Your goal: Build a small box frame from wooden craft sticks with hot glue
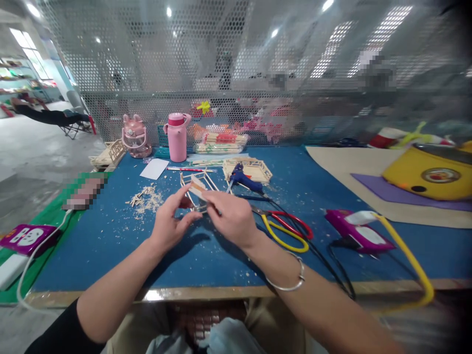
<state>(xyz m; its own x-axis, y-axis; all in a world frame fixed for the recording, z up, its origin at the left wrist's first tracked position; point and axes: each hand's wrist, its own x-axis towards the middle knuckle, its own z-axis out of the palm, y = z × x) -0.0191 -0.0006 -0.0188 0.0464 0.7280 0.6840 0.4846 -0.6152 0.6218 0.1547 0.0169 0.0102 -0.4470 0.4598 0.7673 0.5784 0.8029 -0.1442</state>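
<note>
Near the middle of the blue table, a small openwork frame of thin wooden sticks is held up between my hands. My left hand grips its left side, thumb below and fingers above. Closed in a pinch, my right hand meets the frame's near side at a pale flat wooden strip; its fingertips partly hide what they hold. Just beyond lies a blue hot glue gun, resting by a shallow wooden-stick tray. Scissors with red and yellow handles lie right of my right hand.
Wood scraps litter the table's left. A pink flask, a pink water bottle and bagged sticks stand or lie by the mesh screen. A purple power strip with cables sits right; a yellow bag lies beyond.
</note>
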